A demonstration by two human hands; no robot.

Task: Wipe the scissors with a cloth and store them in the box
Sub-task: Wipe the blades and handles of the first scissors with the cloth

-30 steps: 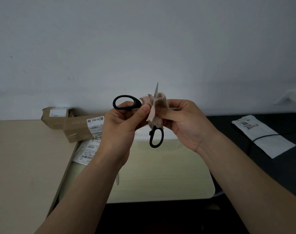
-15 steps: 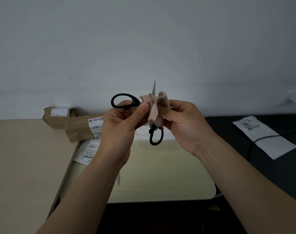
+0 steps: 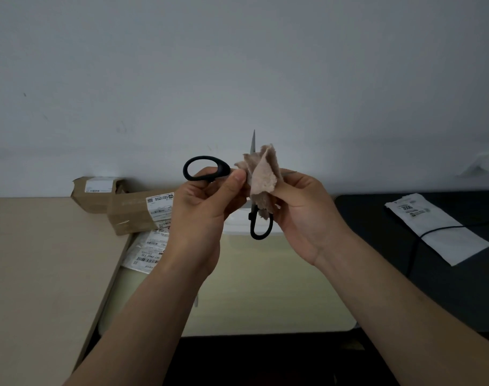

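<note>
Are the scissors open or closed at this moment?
Open. On the scissors, one blade points up and the other right; the handle loops are far apart.

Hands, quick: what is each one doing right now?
Left hand: closed, holding the scissors by one black handle.
Right hand: closed, pinching the cloth around a blade.

Scissors (image 3: pixel 222 169): handles black plastic, matt, smooth; blade grey metal, dull sheen.
Cloth (image 3: pixel 263 176): beige fabric, fuzzy nap, ragged edges.
Cardboard boxes (image 3: pixel 132 215), back edge of desk (image 3: pixel 42 260): brown, matt; white printed paper labels (image 3: pixel 158 204).
Desk: pale wood-look, smooth, matt.
Mat (image 3: pixel 460 288), right side: black, matt.
Pouch (image 3: pixel 438 227) on mat: white, paper or plastic, cannot tell.
</note>
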